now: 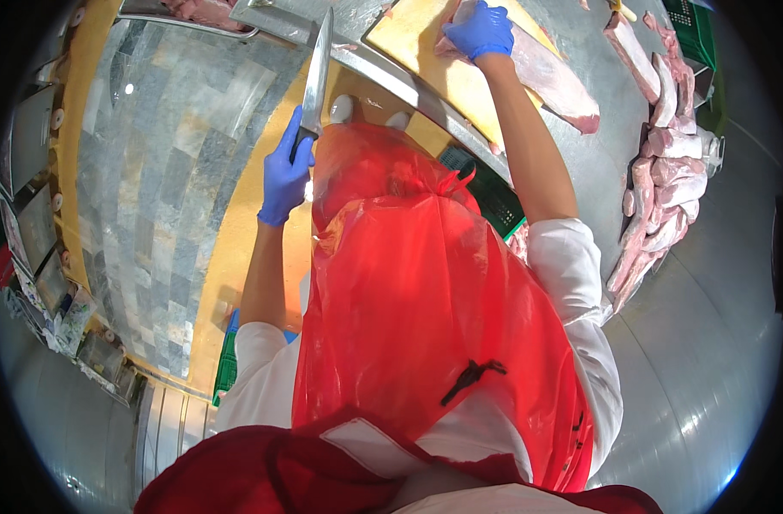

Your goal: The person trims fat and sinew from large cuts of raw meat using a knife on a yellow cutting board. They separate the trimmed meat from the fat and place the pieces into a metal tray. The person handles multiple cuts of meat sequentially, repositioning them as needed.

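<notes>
**Knife drawn back, meat pinned on the board**

We see a long slab of raw pale-pink meat (552,77) lying lengthwise on a yellow cutting board (417,38), which sits at the edge of a steel worktable (597,163). Our right hand (480,30), in a blue glove, presses flat on the slab's far end, fingers spread over it rather than closed around it; we judge this keeps the slippery piece from sliding on the board. Our left hand (286,171), also gloved in blue, is wrapped tight around the handle of a long knife (316,73), with the blade pointing away from the body and held off to the side of the board, clear of the other hand. A red plastic apron (417,308) covers our front, likely against splashes. Along the right side of the table, trimmed meat strips (661,180) lie piled together, well apart from the board. Below the table edge a green crate (494,193) shows.
</notes>
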Available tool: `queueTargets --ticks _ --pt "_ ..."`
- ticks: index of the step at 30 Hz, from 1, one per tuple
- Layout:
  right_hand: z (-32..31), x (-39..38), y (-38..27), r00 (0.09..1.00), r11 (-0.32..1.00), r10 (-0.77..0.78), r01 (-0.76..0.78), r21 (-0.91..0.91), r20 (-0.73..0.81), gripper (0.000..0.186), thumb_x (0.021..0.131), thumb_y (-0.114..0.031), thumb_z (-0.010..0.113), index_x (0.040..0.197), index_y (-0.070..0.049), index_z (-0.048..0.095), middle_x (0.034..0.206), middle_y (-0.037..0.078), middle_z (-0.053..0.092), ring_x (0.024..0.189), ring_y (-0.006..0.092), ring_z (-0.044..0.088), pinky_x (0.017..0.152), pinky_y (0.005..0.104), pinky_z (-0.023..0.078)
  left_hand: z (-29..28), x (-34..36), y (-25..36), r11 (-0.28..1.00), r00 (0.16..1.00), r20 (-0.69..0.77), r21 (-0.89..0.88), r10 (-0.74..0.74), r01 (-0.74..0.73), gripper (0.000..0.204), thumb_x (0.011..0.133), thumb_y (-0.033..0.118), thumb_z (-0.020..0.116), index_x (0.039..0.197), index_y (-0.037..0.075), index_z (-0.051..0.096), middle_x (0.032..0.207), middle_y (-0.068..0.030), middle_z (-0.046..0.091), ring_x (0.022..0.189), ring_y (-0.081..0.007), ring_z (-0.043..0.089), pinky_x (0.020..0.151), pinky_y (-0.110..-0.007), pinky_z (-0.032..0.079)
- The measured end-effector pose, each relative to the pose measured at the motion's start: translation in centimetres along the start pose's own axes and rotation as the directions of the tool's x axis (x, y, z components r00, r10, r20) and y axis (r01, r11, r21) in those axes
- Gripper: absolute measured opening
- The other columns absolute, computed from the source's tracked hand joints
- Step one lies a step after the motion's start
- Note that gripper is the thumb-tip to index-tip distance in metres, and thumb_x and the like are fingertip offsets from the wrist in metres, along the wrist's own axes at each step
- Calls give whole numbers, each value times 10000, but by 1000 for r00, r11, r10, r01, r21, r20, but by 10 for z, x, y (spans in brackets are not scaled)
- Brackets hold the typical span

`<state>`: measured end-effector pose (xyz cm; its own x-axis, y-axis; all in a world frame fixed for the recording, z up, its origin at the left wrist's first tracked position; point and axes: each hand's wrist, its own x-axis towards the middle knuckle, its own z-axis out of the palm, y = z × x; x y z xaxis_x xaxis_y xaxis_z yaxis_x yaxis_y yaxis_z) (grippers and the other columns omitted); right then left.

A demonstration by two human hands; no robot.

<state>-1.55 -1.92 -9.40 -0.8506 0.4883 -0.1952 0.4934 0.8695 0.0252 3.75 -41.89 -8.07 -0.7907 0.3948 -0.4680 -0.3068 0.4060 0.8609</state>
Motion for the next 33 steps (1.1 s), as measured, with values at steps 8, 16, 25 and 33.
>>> queueTargets --ticks 8,16,25,33 --pt "6 23 30 977 969 154 -179 169 149 744 669 -459 801 1191 50 650 1111 263 714 993 405 719 885 427 576 4 30 32 987 988 18 -37 155 -154 549 1023 133 538 1559 192 437 732 -6 590 600 -47 491 543 -258 454" --pt "30 20 69 941 874 256 -324 362 222 452 762 -386 804 828 58 753 728 123 720 601 171 687 607 327 552 8 78 40 970 952 189 -75 243 -232 527 1026 215 573 1540 182 462 680 -36 587 571 -84 523 548 -267 452" --pt "36 6 68 945 650 196 -324 687 261 330 829 -283 764 842 45 736 722 121 724 603 172 700 602 310 563 65 114 72 982 907 403 -181 125 -55 538 1021 270 570 1532 140 463 694 -21 604 482 -91 509 472 -267 442" --pt "38 7 78 955 571 74 -276 773 286 285 870 -231 723 839 52 726 713 119 711 597 179 694 593 307 561 140 158 82 934 913 289 127 287 -334 563 972 302 512 1499 108 476 817 -242 684 747 -356 689 761 -458 540"
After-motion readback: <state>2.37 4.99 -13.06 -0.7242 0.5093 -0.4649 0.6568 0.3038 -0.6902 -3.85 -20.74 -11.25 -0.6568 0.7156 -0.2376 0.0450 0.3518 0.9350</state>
